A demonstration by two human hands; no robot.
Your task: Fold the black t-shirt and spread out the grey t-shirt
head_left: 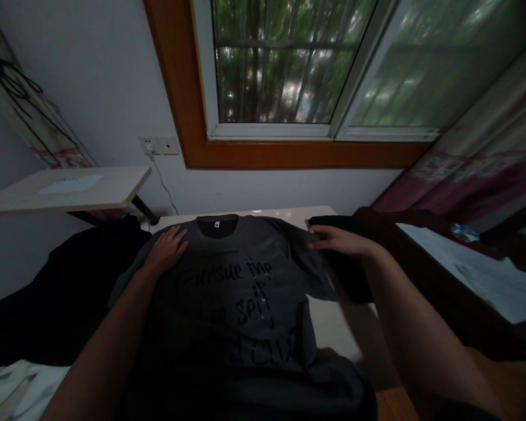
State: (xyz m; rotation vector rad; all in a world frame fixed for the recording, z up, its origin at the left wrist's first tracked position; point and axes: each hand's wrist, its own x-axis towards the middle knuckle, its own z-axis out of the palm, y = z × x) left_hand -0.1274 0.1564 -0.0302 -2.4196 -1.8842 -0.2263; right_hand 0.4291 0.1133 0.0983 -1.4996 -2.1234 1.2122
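A dark grey T-shirt [245, 292] lies face up and spread out, with black lettering across its chest and a small white label inside the round neckline. My left hand [166, 248] rests flat on the shoulder left of the collar, fingers stretched out. At the opposite sleeve [311, 263], my right hand [339, 240] touches the upper outer edge, its fingers pointing left with a gap between them. The lower part of the shirt is bunched and dark near my body.
Black cloth [65, 280] is heaped at left below a small raised shelf [65, 190] holding a paper. More folded black cloth [348, 275] lies under my right forearm. White sheets [473, 269] are at right. A wall socket [158, 145] has a cable plugged in, beside the window.
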